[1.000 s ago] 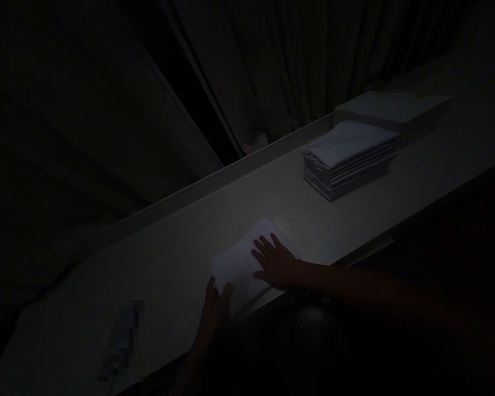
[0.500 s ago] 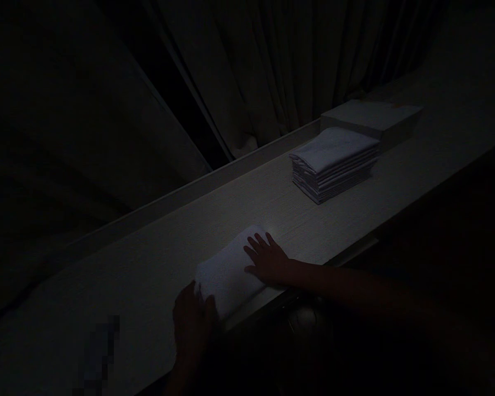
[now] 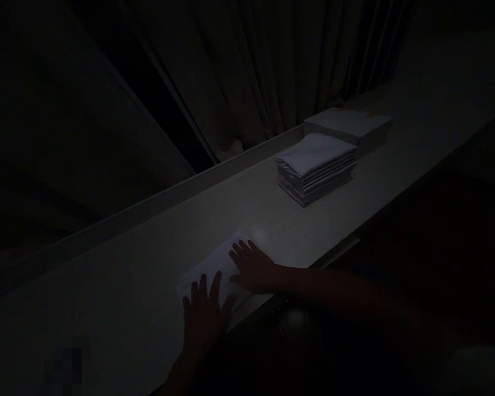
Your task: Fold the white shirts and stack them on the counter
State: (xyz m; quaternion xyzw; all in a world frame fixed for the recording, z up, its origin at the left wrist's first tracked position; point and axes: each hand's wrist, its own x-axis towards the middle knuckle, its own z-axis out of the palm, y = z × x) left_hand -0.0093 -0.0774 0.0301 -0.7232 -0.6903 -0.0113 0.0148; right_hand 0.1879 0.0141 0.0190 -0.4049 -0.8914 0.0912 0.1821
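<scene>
A folded white cloth (image 3: 214,269) lies flat near the front edge of a long pale table. Spread fingers of my left hand (image 3: 206,311) rest on its near left end. On the cloth's right end my right hand (image 3: 253,267) lies flat, fingers apart. Parts of the cloth are hidden under both hands. Farther back to the right stands a neat stack of folded white cloths (image 3: 317,168), apart from my hands.
Behind the stack sits a pale box (image 3: 350,124) on the table (image 3: 148,264). A low ledge (image 3: 181,195) runs along the table's back, with dark curtains (image 3: 247,71) hanging beyond. The room is very dim. A blurred patch covers something at lower left.
My left hand has gone from gripping the cloth's left edge to lying spread on top of it. My right hand stays flat on the cloth. The whole view has shifted slightly.
</scene>
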